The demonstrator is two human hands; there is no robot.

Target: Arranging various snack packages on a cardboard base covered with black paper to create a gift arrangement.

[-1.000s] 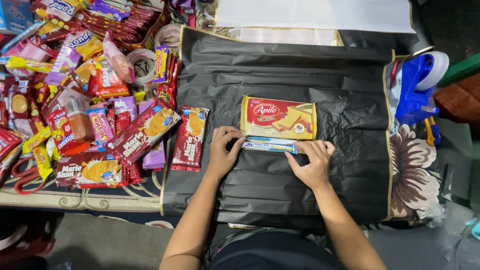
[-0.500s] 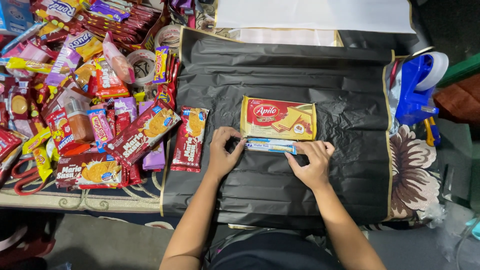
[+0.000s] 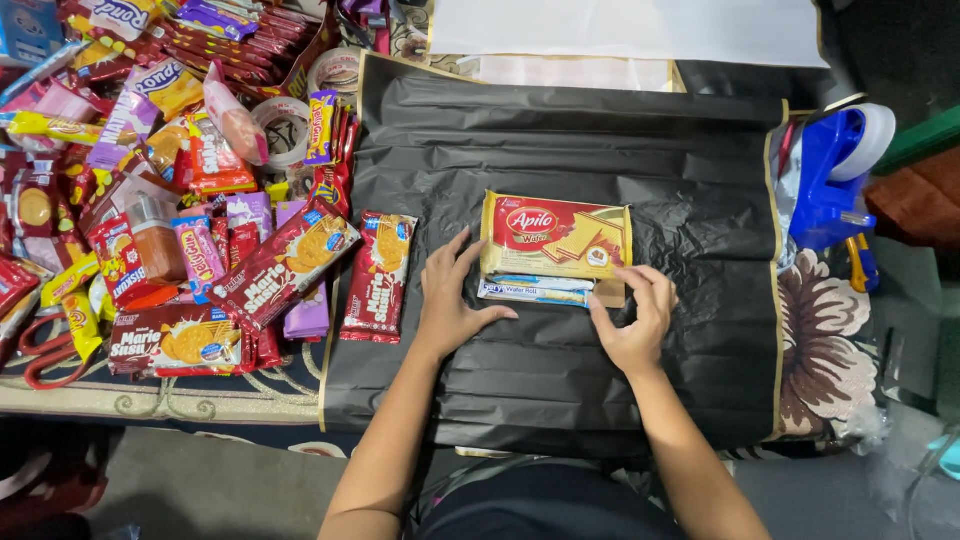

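— Where are the packs?
— The slim blue-white pack (image 3: 535, 290) lies against the yellow wafer pack (image 3: 556, 237), between the flat, spread left hand (image 3: 450, 300) and the right hand (image 3: 632, 320), whose fingers touch its end.
— Room?
— Bare black sheet (image 3: 560, 150) all round.

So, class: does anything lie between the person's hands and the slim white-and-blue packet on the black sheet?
Nothing visible does. The right hand touches the slim white-and-blue packet at its right end; the left hand rests on the black sheet beside its left end.

Wafer pack (image 3: 556, 236): red-and-yellow, flat on black sheet (image 3: 560, 150). Slim blue-white wafer-roll packet (image 3: 535, 290): flat, touching its near edge.
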